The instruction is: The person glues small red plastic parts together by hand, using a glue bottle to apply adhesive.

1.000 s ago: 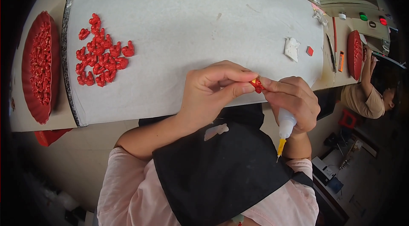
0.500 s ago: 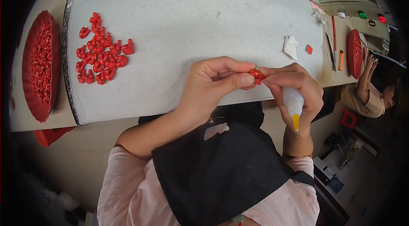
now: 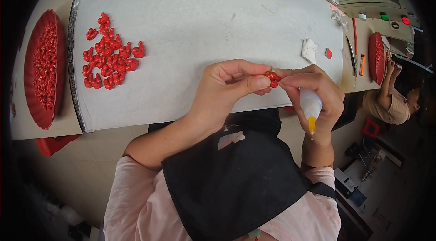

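Between thumb and forefinger, my left hand (image 3: 222, 84) pinches a small glossy red figurine (image 3: 273, 76) just above the near edge of the table. My right hand (image 3: 318, 91) touches the same figurine from the right with its fingertips. Tucked in that right hand is a whitish squeeze bottle (image 3: 310, 102) with a yellow nozzle, its tip pointing down toward me. Part of the figurine is hidden by my fingers. To the left on the white sheet lies a loose group of similar red figurines (image 3: 106, 55).
White paper (image 3: 204, 18) covers the table. At the left stands a red scalloped tray (image 3: 32, 77) full of small red pieces. A crumpled white tissue (image 3: 309, 50) and a red diamond-shaped piece (image 3: 328, 53) lie at the right, near an orange tube (image 3: 362, 65). Another person (image 3: 388, 100) sits far right.
The figurine has turned slightly between my fingertips. My right hand has tilted a little, and the bottle's nozzle has swung slightly left. Both hands stay in nearly the same place.
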